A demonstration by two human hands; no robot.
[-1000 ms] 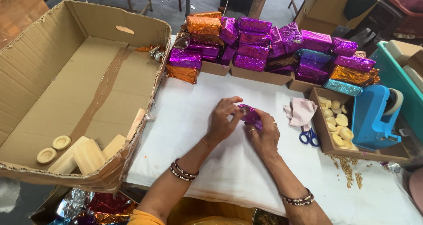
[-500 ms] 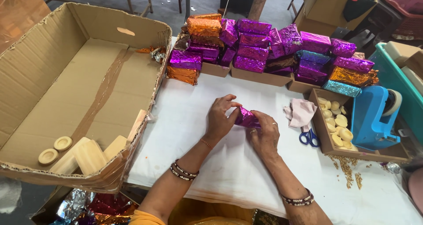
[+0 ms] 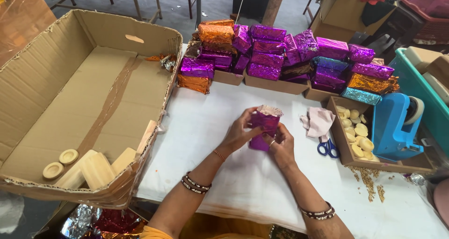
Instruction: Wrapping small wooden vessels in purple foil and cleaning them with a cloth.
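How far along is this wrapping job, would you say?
Done: a big stack of wrapped packets in purple, orange and teal foil sits along the back of the table. In hand: the left hand and right hand hold a purple foil packet upright, its top end still open. Left: a few bare wooden blocks lie in the cardboard box.

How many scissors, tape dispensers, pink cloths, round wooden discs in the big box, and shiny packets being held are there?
scissors: 1
blue tape dispenser: 1
pink cloth: 1
round wooden discs in the big cardboard box: 2
purple foil packet, being held: 1
Total: 6
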